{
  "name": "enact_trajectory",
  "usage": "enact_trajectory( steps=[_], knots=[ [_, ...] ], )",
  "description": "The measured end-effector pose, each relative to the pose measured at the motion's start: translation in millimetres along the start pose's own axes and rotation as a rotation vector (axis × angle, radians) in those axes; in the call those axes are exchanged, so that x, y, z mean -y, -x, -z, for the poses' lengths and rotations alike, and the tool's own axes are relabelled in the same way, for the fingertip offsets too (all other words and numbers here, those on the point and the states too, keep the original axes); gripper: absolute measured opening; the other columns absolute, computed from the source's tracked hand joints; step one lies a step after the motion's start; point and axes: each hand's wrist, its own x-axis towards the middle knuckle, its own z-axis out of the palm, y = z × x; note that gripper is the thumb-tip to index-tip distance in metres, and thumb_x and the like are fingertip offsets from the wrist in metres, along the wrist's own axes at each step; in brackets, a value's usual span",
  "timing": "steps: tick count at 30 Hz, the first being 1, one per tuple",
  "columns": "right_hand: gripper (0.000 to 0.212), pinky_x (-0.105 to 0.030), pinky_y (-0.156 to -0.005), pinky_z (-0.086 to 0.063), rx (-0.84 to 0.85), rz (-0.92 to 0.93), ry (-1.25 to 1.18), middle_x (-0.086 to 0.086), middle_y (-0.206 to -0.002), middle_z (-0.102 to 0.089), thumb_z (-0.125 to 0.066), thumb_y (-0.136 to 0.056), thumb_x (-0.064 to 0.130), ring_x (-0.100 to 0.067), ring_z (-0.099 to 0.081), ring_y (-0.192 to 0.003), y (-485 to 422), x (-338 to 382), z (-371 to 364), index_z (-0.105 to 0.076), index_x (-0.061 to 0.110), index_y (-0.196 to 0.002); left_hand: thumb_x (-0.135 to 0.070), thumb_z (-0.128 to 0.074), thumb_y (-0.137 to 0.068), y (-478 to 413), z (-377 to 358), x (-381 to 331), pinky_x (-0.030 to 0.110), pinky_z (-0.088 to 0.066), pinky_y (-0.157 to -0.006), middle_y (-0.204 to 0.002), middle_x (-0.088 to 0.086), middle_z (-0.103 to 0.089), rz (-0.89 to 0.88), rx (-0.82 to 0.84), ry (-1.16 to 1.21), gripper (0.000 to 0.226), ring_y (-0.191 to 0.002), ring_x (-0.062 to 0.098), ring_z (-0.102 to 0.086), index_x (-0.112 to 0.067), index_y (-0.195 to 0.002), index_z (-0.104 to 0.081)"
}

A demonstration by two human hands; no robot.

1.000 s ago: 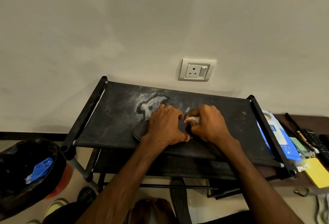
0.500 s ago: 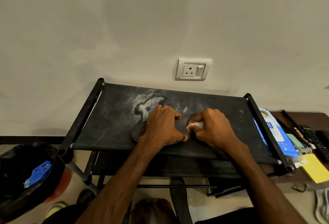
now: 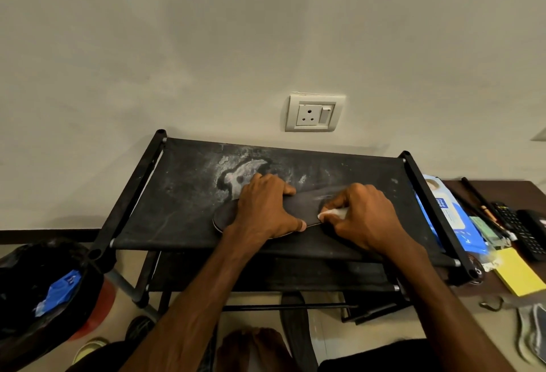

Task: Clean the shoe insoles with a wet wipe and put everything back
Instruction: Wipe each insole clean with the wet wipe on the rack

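A: What kind of place is this?
B: A home, I'd say: a fabric shoe rack against a painted wall, a switched socket, a lined bin — and a remote control on the side table.

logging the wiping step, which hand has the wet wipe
The right hand: its fingers pinch the white wet wipe against the dark insole. The left hand holds no wipe; it only holds the insole steady.
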Motion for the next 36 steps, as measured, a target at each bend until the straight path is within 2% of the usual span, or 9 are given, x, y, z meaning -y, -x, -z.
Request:
enact_trajectory(
  steps=[3, 7, 11, 16, 22, 26, 30, 33, 36],
  knots=[
    [0.008, -0.032, -0.072, -0.057, -0.037, 0.000, -0.001, 0.011, -0.085, -0.076, -0.080, -0.082, 0.034, -0.009, -0.066, -0.077, -2, 3, -3, -0.083, 0.033, -0.090, -0.054, -0.087, -0.065, -1, 0, 0, 0.037, -0.026, -0.116, -0.136, -0.004, -0.054, -0.004, 0.011, -0.010, 0.076, -0.135, 0.021, -0.040, -0.031, -0.133, -0.062],
    [0.018, -0.039, -0.076, -0.061, -0.103, -0.007, -0.011, 0.005, -0.093, -0.078, -0.078, -0.080, 0.032, -0.017, -0.070, -0.083, -28, 17, -10, -0.082, 0.030, -0.098, -0.055, -0.087, -0.065, -1, 0, 0, 0.038, -0.028, -0.116, -0.136, -0.003, -0.053, -0.012, 0.009, -0.034, 0.076, -0.134, 0.021, -0.040, -0.031, -0.133, -0.062],
    [0.022, -0.033, -0.076, -0.059, -0.115, 0.001, -0.011, 0.002, -0.097, -0.079, -0.078, -0.081, 0.031, -0.018, -0.070, -0.086, -42, 23, -16, -0.082, 0.027, -0.103, -0.060, -0.086, -0.063, -5, -1, 2, 0.040, -0.026, -0.120, -0.140, -0.004, -0.055, 0.002, 0.035, -0.024, 0.080, -0.139, 0.023, -0.040, -0.032, -0.133, -0.062],
    [0.010, -0.038, -0.074, -0.061, -0.039, -0.025, -0.009, 0.010, -0.084, -0.077, -0.077, -0.081, 0.037, -0.012, -0.068, -0.076, -9, 3, -8, -0.083, 0.033, -0.089, -0.058, -0.088, -0.060, -4, -5, 2, 0.038, -0.025, -0.118, -0.134, -0.007, -0.059, -0.003, 0.008, 0.004, 0.076, -0.134, 0.021, -0.045, -0.032, -0.128, -0.066],
    [0.008, -0.035, -0.073, -0.059, -0.050, -0.042, -0.018, 0.011, -0.082, -0.076, -0.079, -0.080, 0.033, -0.011, -0.067, -0.076, -1, 6, -3, -0.083, 0.032, -0.088, -0.053, -0.086, -0.068, 1, 2, -4, 0.037, -0.029, -0.114, -0.139, -0.002, -0.053, -0.012, 0.009, -0.059, 0.076, -0.138, 0.024, -0.036, -0.028, -0.135, -0.061],
    [0.017, -0.035, -0.073, -0.058, -0.112, -0.055, -0.045, 0.001, -0.088, -0.077, -0.078, -0.079, 0.027, -0.021, -0.070, -0.083, -30, 22, -8, -0.083, 0.028, -0.096, -0.056, -0.086, -0.068, 1, 2, -3, 0.038, -0.031, -0.113, -0.139, -0.001, -0.052, -0.008, 0.023, -0.067, 0.077, -0.138, 0.024, -0.036, -0.029, -0.136, -0.061],
    [0.023, -0.031, -0.073, -0.053, -0.135, -0.047, -0.021, 0.000, -0.097, -0.078, -0.078, -0.083, 0.030, -0.022, -0.070, -0.089, -38, 26, -13, -0.081, 0.027, -0.105, -0.060, -0.086, -0.063, -3, -1, 2, 0.039, -0.024, -0.121, -0.141, -0.003, -0.053, 0.001, 0.040, -0.030, 0.081, -0.140, 0.023, -0.038, -0.031, -0.134, -0.062],
    [0.016, -0.039, -0.076, -0.061, -0.095, -0.061, -0.010, 0.003, -0.089, -0.077, -0.078, -0.081, 0.032, -0.018, -0.069, -0.081, -20, 14, -11, -0.082, 0.029, -0.097, -0.057, -0.088, -0.063, -4, -4, 4, 0.039, -0.029, -0.118, -0.137, -0.005, -0.056, -0.001, 0.025, -0.003, 0.077, -0.136, 0.023, -0.041, -0.032, -0.131, -0.063],
    [0.009, -0.037, -0.070, -0.059, -0.066, -0.089, 0.016, 0.008, -0.078, -0.074, -0.078, -0.080, 0.034, -0.013, -0.065, -0.071, -1, 3, -6, -0.082, 0.028, -0.087, -0.055, -0.088, -0.063, -3, -4, 3, 0.038, -0.029, -0.115, -0.134, -0.005, -0.056, -0.015, -0.004, -0.006, 0.076, -0.134, 0.022, -0.042, -0.031, -0.131, -0.064]
  ],
)
